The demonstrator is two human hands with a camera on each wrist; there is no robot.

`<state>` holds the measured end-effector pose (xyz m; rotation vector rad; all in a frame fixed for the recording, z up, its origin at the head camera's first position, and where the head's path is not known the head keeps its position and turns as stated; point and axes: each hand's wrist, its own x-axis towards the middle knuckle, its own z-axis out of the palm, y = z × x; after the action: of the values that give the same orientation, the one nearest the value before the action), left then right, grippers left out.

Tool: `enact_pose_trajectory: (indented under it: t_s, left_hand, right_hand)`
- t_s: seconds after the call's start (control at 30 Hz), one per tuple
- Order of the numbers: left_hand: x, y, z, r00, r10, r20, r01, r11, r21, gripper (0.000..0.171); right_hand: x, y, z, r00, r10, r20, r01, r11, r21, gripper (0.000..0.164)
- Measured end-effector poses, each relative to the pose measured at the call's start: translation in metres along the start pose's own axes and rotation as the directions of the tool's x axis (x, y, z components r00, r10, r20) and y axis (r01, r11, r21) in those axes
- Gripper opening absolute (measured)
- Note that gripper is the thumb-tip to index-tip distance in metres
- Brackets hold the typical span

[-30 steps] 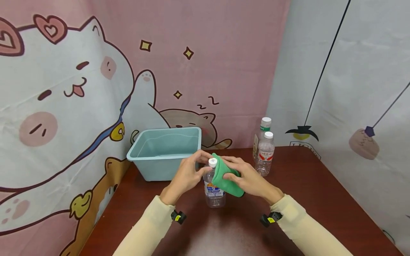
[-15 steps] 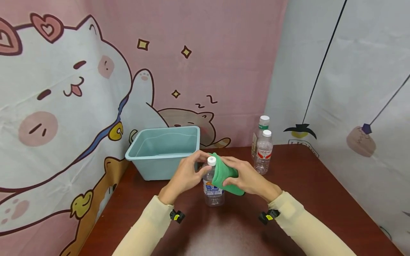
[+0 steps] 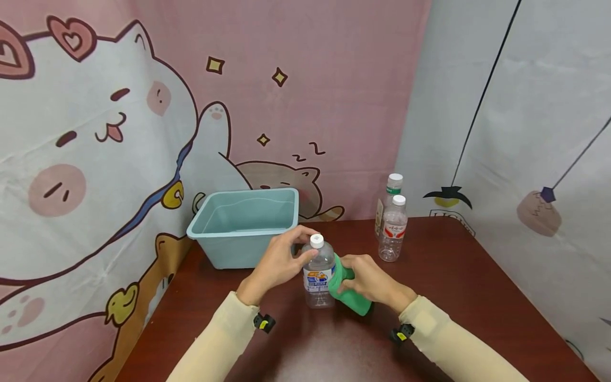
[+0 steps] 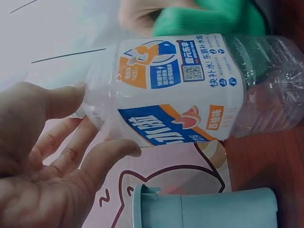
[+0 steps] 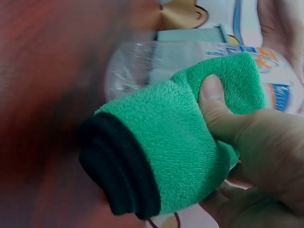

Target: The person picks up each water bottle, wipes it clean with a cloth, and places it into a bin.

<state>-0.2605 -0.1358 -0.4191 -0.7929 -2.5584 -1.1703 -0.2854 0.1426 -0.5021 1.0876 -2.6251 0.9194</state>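
One clear bottle (image 3: 320, 276) with a white cap stands upright on the tabletop (image 3: 458, 297). The left hand (image 3: 281, 259) holds its neck between thumb and fingers. The right hand (image 3: 373, 280) grips one folded green cloth (image 3: 355, 301) at the bottle's right side. Farther back are one blue tub (image 3: 238, 252) and two more capped bottles: a red-labelled one (image 3: 393, 239) before a green-banded one (image 3: 394, 187).

I count three plastic bottles (image 3: 319, 297) (image 3: 393, 246) (image 3: 394, 187), one green cloth (image 3: 354, 300), one blue tub (image 3: 243, 250), one table (image 3: 458, 286), my two hands (image 3: 279, 259) (image 3: 373, 280) and two cream sleeves (image 3: 217, 339) (image 3: 451, 337).
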Motion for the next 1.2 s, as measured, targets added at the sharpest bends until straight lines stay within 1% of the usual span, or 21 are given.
enact_pose_trajectory:
  t_s: [0.1,0.2,0.33,0.43,0.5,0.6,0.8,0.87,1.03,1.2]
  left_hand:
    - [0.001,0.0,0.0,1.0,-0.014,0.005,0.014,1.0,0.002,0.039]
    - [0.001,0.0,0.0,1.0,-0.011,0.001,0.011,1.0,0.003,0.037]
    - [0.002,0.001,-0.001,1.0,-0.002,-0.005,0.002,1.0,-0.001,0.035]
    - [0.001,0.002,-0.002,1.0,-0.012,-0.004,0.012,1.0,-0.009,0.036]
    - [0.001,0.002,-0.003,1.0,-0.02,-0.003,0.02,1.0,-0.011,0.036]
    - [0.0,0.002,-0.003,1.0,-0.023,-0.005,0.023,1.0,-0.014,0.035]
    - [-0.002,0.001,-0.002,0.999,-0.034,-0.007,0.034,0.999,-0.005,0.035]
    - [-0.002,0.001,-0.001,0.999,-0.035,-0.006,0.035,0.999,-0.006,0.036]
    - [0.0,0.001,-0.001,1.0,-0.016,-0.01,0.016,1.0,-0.004,0.036]
    - [0.001,0.001,0.0,1.0,-0.009,-0.005,0.009,1.0,0.004,0.036]
  right_hand:
    - [-0.003,0.004,0.009,1.0,-0.008,0.022,0.008,1.0,-0.004,0.043]
    - [-0.004,0.006,0.015,0.999,-0.014,0.029,0.015,1.0,-0.026,0.04]
    - [-0.004,0.006,0.022,0.998,-0.029,0.062,0.035,0.995,-0.098,0.032]
    - [-0.003,0.006,0.026,0.996,-0.035,0.085,0.047,0.988,-0.145,0.028]
    - [-0.003,0.007,0.028,0.996,-0.03,0.085,0.043,0.986,-0.16,0.028]
    - [-0.003,0.008,0.03,0.997,-0.03,0.074,0.04,0.99,-0.137,0.028]
    - [-0.005,0.011,0.03,0.997,-0.003,0.078,0.003,1.0,-0.006,0.029]
    - [-0.006,0.012,0.029,0.997,0.015,0.079,-0.016,1.0,0.018,0.029]
    - [-0.008,0.012,0.024,0.998,0.049,0.048,-0.051,0.998,0.035,0.036]
    - [-0.007,0.007,0.015,0.997,0.071,0.004,-0.071,0.997,0.039,0.04]
